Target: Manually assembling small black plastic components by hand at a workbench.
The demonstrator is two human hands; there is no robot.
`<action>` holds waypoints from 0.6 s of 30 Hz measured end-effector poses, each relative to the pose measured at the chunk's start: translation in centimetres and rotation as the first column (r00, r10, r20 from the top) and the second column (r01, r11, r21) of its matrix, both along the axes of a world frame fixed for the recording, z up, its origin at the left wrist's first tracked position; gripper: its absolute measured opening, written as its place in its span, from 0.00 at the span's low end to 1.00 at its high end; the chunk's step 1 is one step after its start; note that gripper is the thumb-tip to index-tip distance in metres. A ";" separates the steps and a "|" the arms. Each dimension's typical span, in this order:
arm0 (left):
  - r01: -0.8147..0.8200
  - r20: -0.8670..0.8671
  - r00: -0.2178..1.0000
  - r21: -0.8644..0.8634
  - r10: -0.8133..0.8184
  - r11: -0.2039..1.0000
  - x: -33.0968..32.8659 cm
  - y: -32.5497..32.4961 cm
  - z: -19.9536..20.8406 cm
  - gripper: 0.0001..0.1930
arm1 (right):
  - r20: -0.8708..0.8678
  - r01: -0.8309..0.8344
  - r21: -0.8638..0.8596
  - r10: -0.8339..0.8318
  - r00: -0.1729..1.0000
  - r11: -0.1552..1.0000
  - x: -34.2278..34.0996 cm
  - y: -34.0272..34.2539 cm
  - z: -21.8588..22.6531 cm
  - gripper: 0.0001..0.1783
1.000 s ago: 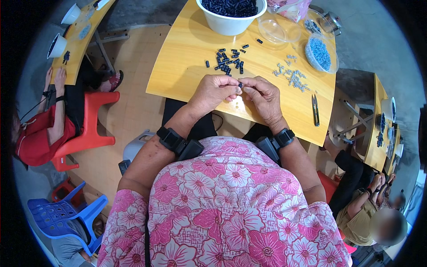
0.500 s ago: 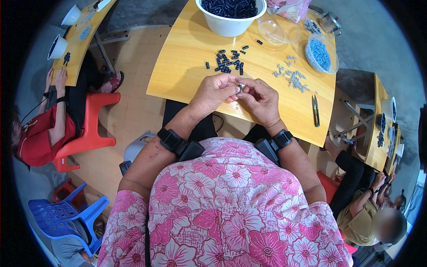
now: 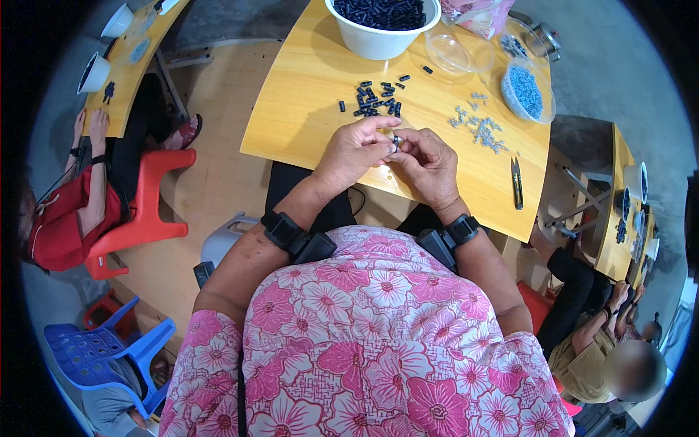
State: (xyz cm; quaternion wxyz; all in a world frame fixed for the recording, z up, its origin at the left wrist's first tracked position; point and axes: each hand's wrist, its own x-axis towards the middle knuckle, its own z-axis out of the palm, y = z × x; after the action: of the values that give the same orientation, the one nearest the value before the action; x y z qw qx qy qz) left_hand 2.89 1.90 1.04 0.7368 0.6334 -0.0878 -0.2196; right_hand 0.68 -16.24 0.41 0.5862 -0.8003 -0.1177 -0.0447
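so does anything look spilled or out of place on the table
Nothing looks clearly spilled or damaged. One dark piece lies apart, left of the dark heap on the table, so it looks slightly strayed.

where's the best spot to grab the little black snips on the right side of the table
Probably by the handles of the snips, at the end nearer the person, with the right hand coming from the near edge of the table. They lie flat, points facing away, so that should keep fingers off the tips.
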 end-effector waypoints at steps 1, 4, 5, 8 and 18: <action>-0.004 0.000 1.000 0.005 0.004 1.000 0.0 0.0 0.1 0.23 | 0.002 -0.004 -0.002 0.004 1.000 1.000 0.0 0.0 0.0 0.18; -0.004 0.009 1.000 0.016 0.003 1.000 0.0 0.0 -0.1 0.22 | 0.011 -0.010 0.000 0.010 1.000 1.000 0.0 0.0 -0.1 0.18; 0.002 0.019 1.000 0.024 -0.003 1.000 0.0 0.0 -0.2 0.22 | 0.018 -0.011 0.004 0.011 1.000 1.000 0.0 0.1 -0.1 0.17; -0.003 0.015 1.000 0.039 0.003 0.999 0.0 0.0 0.0 0.22 | 0.033 -0.021 -0.056 0.022 0.999 0.998 0.0 -0.1 0.3 0.17; 0.018 0.126 0.992 0.060 -0.026 0.998 -0.7 -0.2 0.4 0.27 | 0.015 0.025 -0.081 -0.024 1.000 0.996 -0.1 0.0 0.3 0.18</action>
State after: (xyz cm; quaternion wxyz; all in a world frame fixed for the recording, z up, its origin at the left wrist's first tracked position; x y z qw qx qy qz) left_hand 2.16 1.70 1.49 0.7084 0.6664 -0.1348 -0.1895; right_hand 0.60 -16.27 0.72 0.5516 -0.8246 -0.1137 -0.0526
